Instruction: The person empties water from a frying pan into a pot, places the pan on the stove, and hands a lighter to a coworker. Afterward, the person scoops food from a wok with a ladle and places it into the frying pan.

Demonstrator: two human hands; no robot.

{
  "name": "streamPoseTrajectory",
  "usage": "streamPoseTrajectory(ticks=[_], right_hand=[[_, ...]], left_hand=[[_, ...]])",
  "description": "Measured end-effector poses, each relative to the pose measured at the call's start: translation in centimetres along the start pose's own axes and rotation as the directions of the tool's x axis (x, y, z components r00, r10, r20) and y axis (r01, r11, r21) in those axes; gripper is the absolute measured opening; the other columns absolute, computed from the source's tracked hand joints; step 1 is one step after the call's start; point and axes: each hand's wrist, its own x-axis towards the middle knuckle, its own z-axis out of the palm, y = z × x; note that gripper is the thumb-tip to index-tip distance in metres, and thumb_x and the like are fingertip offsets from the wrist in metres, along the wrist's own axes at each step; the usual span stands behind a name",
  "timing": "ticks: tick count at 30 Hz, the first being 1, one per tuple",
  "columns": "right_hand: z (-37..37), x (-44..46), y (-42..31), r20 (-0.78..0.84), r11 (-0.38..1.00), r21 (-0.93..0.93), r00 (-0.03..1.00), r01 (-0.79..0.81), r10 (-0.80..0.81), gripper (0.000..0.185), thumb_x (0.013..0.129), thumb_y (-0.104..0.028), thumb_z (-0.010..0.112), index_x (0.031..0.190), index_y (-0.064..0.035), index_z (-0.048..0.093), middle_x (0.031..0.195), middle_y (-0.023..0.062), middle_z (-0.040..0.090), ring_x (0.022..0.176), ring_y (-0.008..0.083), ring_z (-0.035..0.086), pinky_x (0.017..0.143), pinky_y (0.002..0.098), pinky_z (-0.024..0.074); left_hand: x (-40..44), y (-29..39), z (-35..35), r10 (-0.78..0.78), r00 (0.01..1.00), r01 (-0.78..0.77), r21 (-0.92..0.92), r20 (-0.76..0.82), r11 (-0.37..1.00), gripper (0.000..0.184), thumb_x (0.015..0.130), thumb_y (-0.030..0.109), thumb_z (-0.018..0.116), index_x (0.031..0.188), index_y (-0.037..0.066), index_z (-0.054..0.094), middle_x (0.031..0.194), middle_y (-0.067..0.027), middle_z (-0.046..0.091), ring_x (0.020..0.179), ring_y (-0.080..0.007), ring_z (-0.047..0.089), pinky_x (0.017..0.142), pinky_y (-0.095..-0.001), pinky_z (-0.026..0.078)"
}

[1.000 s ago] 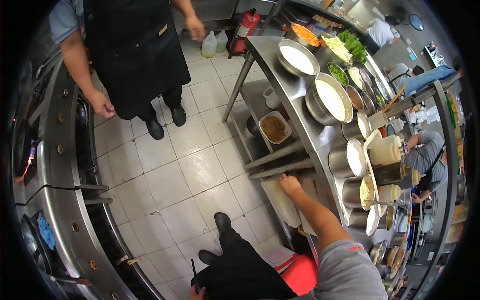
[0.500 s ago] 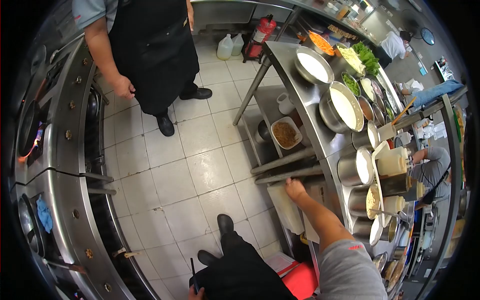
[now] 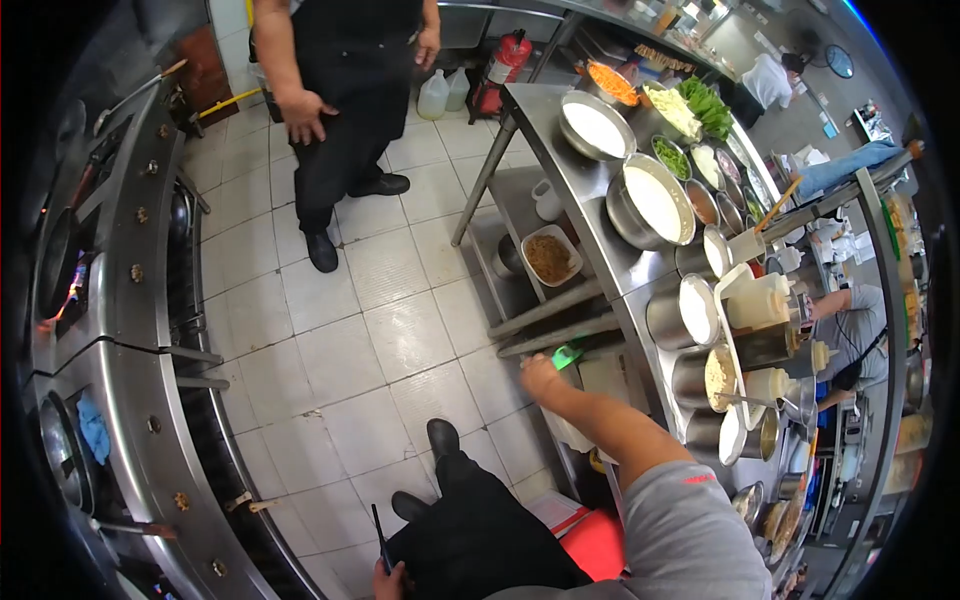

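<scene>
My right hand [image 3: 543, 380] reaches low beside the steel prep table [image 3: 560, 190]. Its fingers are closed by a bright green object [image 3: 566, 356], whose full shape is hidden. Pale containers [image 3: 605, 378] sit on the shelf just right of that hand. At the bottom edge, my left hand [image 3: 388, 580] is wrapped round a thin dark stick-like object [image 3: 381, 530], held upright against the black apron.
A co-worker in a black apron [image 3: 355, 70] stands ahead on the tiles. At left is a stove [image 3: 130, 400] with a flame and pans. Pots of white sauce [image 3: 655, 200] line the table. A red fire extinguisher [image 3: 508, 60] stands behind.
My right hand has moved left from the shelf containers, and the green object now shows beside it. The co-worker has shifted, with one hand now spread at the apron.
</scene>
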Motion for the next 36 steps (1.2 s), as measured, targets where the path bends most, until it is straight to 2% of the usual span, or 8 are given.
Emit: streamPoseTrajectory(ticks=[4,9,12,15,20,22,29,36], right_hand=[[-10.0,-3.5,-2.4,-0.209,0.954,0.145,0.95,0.263,-0.23,0.019,0.075,-0.011,0.052,0.089,-0.0043,0.062,0.094,0.0135,0.058,0.084,0.0281,0.059,0.065,0.0393,0.0495],[-26.7,-9.3,3.4,-0.606,0.542,0.69,0.792,0.48,0.071,0.025,0.071,-0.018,0.07,0.091,-0.0046,0.061,0.089,0.0166,0.057,0.074,0.028,0.06,0.063,0.0365,0.0478],[-31.5,-14.3,6.9,-0.221,-0.324,0.894,0.934,0.309,0.281,0.02,0.081,-0.012,0.062,0.095,0.0005,0.055,0.074,0.0062,0.053,0.049,0.01,0.05,0.043,0.0236,0.0388],[-29.8,-16.9,8.0,-0.176,-0.618,0.692,0.917,0.374,0.357,0.012,0.084,-0.011,0.054,0.093,-0.0028,0.05,0.076,0.0078,0.053,0.047,0.013,0.05,0.041,0.0233,0.0386],[-24.0,-18.6,4.5,-0.312,-0.673,0.74,0.895,0.018,-0.318,0.041,0.074,-0.003,0.062,0.112,-0.0035,0.047,0.084,0.0059,0.057,0.07,0.0185,0.06,0.067,0.0314,0.0493],[-23.2,-18.3,2.4,-0.155,-0.634,0.724,0.832,-0.27,-0.532,0.042,0.075,0.001,0.058,0.114,-0.0024,0.043,0.09,0.0087,0.055,0.072,0.0207,0.058,0.068,0.0349,0.051],[-25.1,-11.7,2.3,0.144,-0.183,0.938,0.81,-0.295,-0.569,0.051,0.074,0.005,0.048,0.123,-0.004,0.037,0.091,0.0096,0.056,0.063,0.012,0.055,0.056,0.0243,0.0513],[-20.0,-1.2,4.8,0.222,-0.286,0.904,0.919,-0.319,-0.325,0.041,0.075,0.002,0.05,0.115,-0.0027,0.043,0.078,0.009,0.057,0.057,0.0139,0.054,0.054,0.0293,0.0506]], left_hand=[[-0.5,-0.1,-1.3,-0.005,0.998,0.009,-0.057,0.06,0.998,0.02,0.083,0.013,0.054,0.096,0.004,0.042,0.065,-0.0065,0.05,0.051,-0.0171,0.052,0.046,-0.0289,0.045],[-2.8,4.0,-1.0,0.123,0.989,-0.094,-0.298,0.082,0.95,0.032,0.085,0.009,0.049,0.115,0.0,0.04,0.071,-0.0106,0.055,0.054,-0.019,0.056,0.047,-0.0287,0.047],[-2.6,8.0,-0.5,0.197,0.973,-0.15,-0.32,0.118,0.935,0.033,0.086,0.01,0.049,0.117,0.001,0.04,0.07,-0.0095,0.054,0.053,-0.0195,0.056,0.046,-0.0283,0.047],[-2.5,11.4,-0.8,0.165,0.983,-0.136,-0.289,0.078,0.947,0.03,0.086,0.012,0.049,0.114,0.005,0.041,0.069,-0.0079,0.051,0.053,-0.0188,0.055,0.044,-0.0284,0.047],[0.5,15.1,-3.1,0.202,0.979,-0.203,-0.222,-0.028,0.954,0.028,0.08,0.013,0.054,0.103,0.005,0.04,0.07,-0.0078,0.051,0.051,-0.0185,0.054,0.042,-0.0304,0.046],[1.5,16.4,-3.7,0.163,0.984,-0.178,-0.258,-0.077,0.95,0.032,0.076,0.01,0.054,0.105,0.005,0.04,0.071,-0.0087,0.051,0.05,-0.0193,0.054,0.041,-0.0311,0.046],[7.1,21.5,-4.8,0.139,0.972,-0.218,-0.509,-0.189,0.832,0.028,0.082,0.016,0.049,0.107,0.005,0.043,0.083,-0.0135,0.055,0.056,-0.0276,0.057,0.046,-0.0349,0.049],[18.1,30.7,-6.0,0.006,0.997,-0.058,-0.656,-0.081,0.752,0.023,0.083,0.016,0.049,0.104,0.005,0.047,0.087,-0.0156,0.055,0.062,-0.0295,0.057,0.051,-0.0369,0.052]])
